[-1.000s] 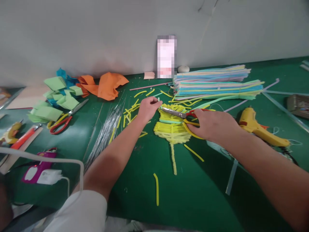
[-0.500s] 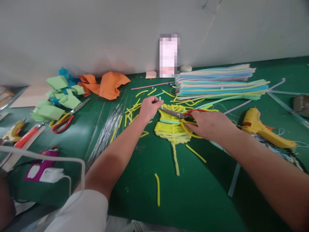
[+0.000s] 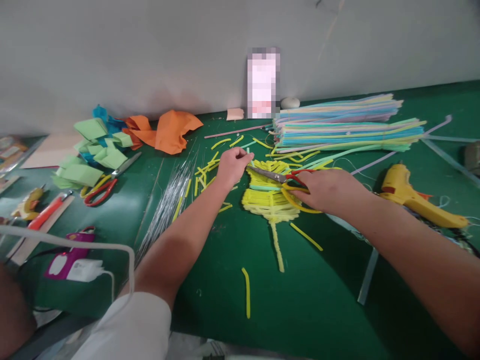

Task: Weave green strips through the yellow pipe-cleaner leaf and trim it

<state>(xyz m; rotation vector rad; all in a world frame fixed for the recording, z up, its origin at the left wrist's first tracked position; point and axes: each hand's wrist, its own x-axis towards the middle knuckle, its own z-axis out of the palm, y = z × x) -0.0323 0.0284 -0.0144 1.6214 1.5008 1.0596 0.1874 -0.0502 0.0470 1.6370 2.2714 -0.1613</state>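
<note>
My left hand [image 3: 233, 166] is closed in a pinch on a short pale green pipe cleaner [image 3: 248, 150] at the top left of a yellow leaf shape. In my right hand [image 3: 330, 190] are scissors [image 3: 270, 175] with red and yellow handles, their blades pointing left, tips close to my left fingertips. How far the blades are apart is hard to make out. Beneath them lies the leaf shape [image 3: 270, 201], built from rows of yellow pipe cleaners, with one pale green row [image 3: 262, 188] across it and a fuzzy stem [image 3: 278, 247] towards me.
Bundled pastel pipe cleaners [image 3: 348, 135] lie behind, near a propped phone [image 3: 262, 85]. A yellow glue gun [image 3: 408, 195] rests at right. Thin wires [image 3: 165, 210], cut yellow pieces [image 3: 202, 175], second scissors [image 3: 103, 192], green paper [image 3: 80, 172] and a white cable [image 3: 75, 243] occupy the left.
The camera view has shifted slightly. Both hands, the scissors and the pale green pipe cleaner stay in nearly the same place over the leaf shape.
</note>
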